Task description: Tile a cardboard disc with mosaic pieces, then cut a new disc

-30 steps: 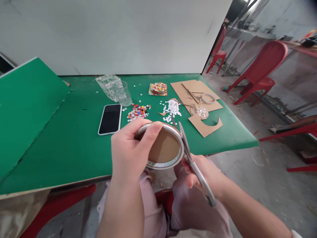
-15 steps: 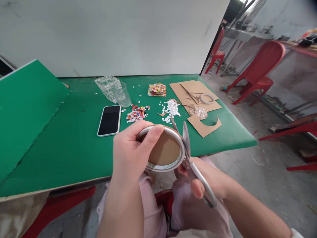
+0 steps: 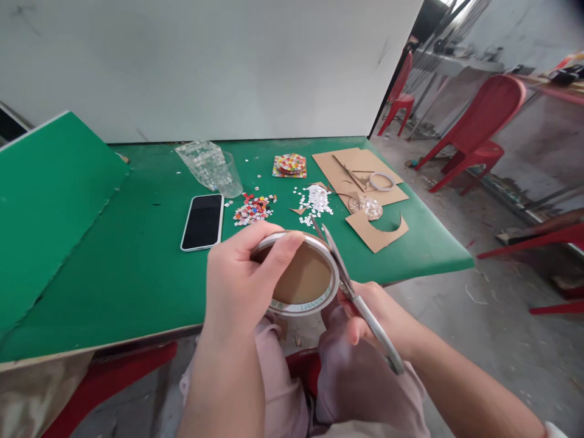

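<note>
- Head view: the left hand (image 3: 237, 286) is closed around a white tape ring backed with brown cardboard (image 3: 301, 280), held over the near edge of the green table (image 3: 137, 255).
- The right hand (image 3: 378, 316) grips grey metal scissors (image 3: 353, 292), fingers curled through the handles, blades nearly shut at the ring's right rim.
- Far left on the table lies a black smartphone (image 3: 203, 220).

A plain craft workshop — bare concrete floor (image 3: 493, 328), stackable red plastic chairs (image 3: 479, 131), blank white wall (image 3: 228, 67). The green-covered surface (image 3: 137, 255) carries cardboard offcuts (image 3: 360, 170) and loose heaps of small mosaic tiles (image 3: 253, 208) — further worktables stand beyond.
</note>
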`<state>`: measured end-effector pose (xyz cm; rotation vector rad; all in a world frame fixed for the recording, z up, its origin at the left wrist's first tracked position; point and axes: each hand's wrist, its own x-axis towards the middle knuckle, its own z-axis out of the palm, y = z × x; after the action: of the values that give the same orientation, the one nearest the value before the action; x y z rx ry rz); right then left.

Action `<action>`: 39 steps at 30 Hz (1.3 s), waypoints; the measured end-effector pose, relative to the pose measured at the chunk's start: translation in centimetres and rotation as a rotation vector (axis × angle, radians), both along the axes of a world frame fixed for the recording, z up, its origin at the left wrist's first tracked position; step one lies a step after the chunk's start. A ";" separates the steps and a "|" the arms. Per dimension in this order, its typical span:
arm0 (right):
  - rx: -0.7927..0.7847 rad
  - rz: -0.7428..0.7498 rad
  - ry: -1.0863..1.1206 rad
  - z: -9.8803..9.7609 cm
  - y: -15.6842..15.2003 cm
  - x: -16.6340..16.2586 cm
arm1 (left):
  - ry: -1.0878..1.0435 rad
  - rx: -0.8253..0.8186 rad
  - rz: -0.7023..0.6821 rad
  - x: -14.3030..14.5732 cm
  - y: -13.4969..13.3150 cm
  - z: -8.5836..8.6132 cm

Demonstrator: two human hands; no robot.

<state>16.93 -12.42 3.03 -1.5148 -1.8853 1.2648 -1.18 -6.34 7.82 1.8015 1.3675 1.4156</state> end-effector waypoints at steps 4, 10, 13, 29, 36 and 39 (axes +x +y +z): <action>-0.033 0.079 0.006 0.9 0.3 0.3 | 0.054 -0.011 -0.045 -0.2 0.2 -0.1; -0.029 0.190 0.020 1.7 0.6 0.8 | 0.060 0.002 -0.082 -0.3 0.2 -0.6; -0.026 0.188 0.003 1.6 0.6 0.8 | 0.057 0.006 -0.071 -0.2 0.1 -0.9; -0.086 0.106 -0.072 1.2 0.5 0.8 | 0.074 -0.004 -0.068 -0.3 0.2 -0.6; -0.011 0.290 0.024 1.3 0.6 1.7 | 0.085 -0.084 -0.106 0.0 0.1 -0.4; -0.026 0.319 0.023 1.2 0.6 2.0 | 0.106 -0.109 -0.133 -0.1 0.1 -0.4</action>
<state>18.94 -11.78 4.18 -1.2386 -2.1645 1.4389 -1.25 -6.20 7.43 1.8809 1.3232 1.1700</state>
